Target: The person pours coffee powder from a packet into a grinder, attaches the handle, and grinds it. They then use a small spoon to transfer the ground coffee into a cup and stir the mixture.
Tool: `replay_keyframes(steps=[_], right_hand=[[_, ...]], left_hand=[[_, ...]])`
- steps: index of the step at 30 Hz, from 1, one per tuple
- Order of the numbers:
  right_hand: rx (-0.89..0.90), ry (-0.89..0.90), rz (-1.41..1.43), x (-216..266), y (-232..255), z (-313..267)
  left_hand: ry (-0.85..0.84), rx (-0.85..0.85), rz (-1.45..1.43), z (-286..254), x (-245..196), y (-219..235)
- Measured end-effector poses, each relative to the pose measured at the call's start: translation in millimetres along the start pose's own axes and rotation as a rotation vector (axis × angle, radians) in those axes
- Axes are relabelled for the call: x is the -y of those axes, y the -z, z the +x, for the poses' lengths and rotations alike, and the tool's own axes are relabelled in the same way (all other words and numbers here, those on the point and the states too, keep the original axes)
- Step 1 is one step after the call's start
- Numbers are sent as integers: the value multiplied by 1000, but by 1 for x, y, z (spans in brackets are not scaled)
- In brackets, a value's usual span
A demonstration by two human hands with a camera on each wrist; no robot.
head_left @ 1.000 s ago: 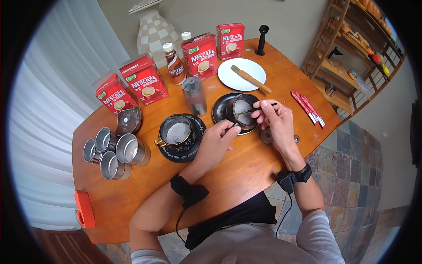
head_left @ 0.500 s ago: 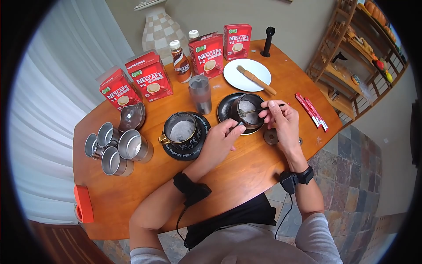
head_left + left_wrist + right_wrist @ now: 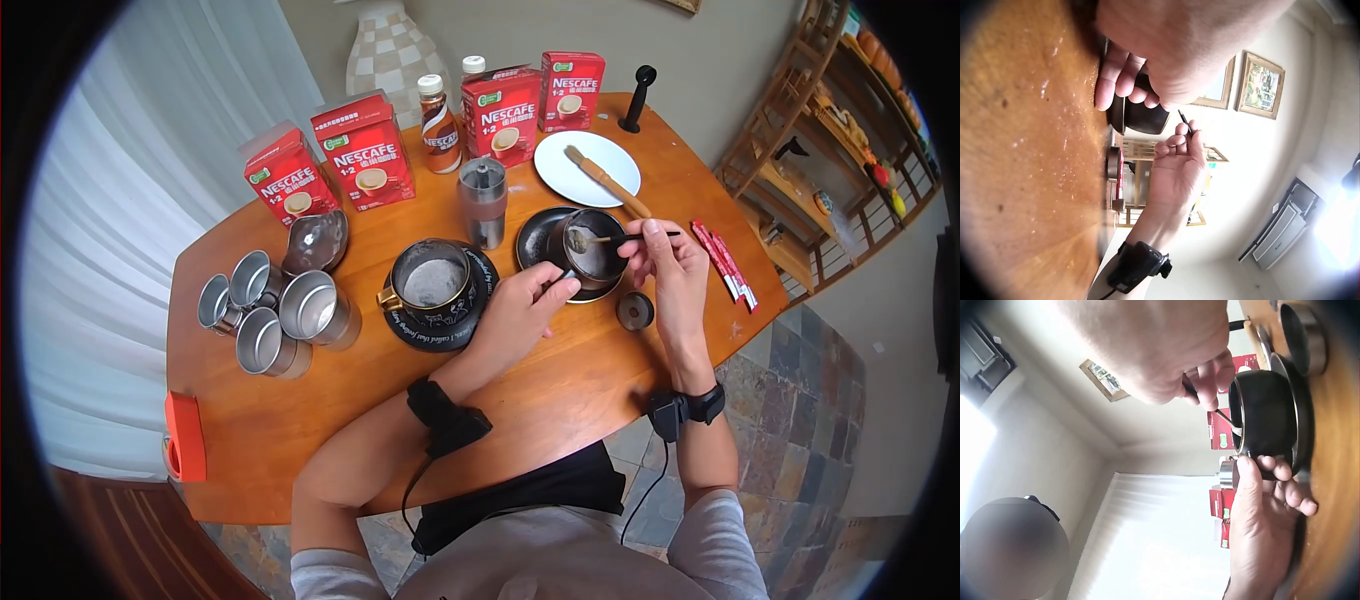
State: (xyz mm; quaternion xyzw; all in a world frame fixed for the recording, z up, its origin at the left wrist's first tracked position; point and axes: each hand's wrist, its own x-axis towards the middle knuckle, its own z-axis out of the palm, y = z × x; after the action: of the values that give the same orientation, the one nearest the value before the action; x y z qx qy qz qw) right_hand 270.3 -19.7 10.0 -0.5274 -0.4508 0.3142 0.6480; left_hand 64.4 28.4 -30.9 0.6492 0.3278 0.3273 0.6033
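A small black cup [image 3: 590, 275] with a pale, frothy-looking filling stands on a dark saucer [image 3: 535, 238]. My left hand [image 3: 522, 312] grips its handle between thumb and fingers, as the right wrist view shows. From the other side my right hand [image 3: 676, 280] pinches a slim dark-handled spoon [image 3: 632, 238] whose bowl is inside the cup. To the left, a larger black cup [image 3: 430, 305] with a gold handle and similar pale contents rests on its own lettered black saucer [image 3: 482, 310]. A round brown lid [image 3: 634, 311] lies by the right hand.
Behind the cups are a grinder-like cylinder [image 3: 483, 205] and a white plate [image 3: 570, 180] with a wooden brush [image 3: 610, 182]. Red coffee boxes [image 3: 370, 160] and a bottle [image 3: 440, 130] line the back. Metal cups [image 3: 318, 308] stand left; red sachets [image 3: 725, 265] lie right.
The head view has shifted, so the table's things appear farther right. The spoon's bowl has moved within the small cup. Both hands keep their holds.
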Motion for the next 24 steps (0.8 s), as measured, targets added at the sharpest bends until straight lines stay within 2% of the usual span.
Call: replay_keyframes(steps=[24], right_hand=[[-31, 13, -31, 0, 13, -2]], left_hand=[[9, -6, -11, 4, 5, 1]])
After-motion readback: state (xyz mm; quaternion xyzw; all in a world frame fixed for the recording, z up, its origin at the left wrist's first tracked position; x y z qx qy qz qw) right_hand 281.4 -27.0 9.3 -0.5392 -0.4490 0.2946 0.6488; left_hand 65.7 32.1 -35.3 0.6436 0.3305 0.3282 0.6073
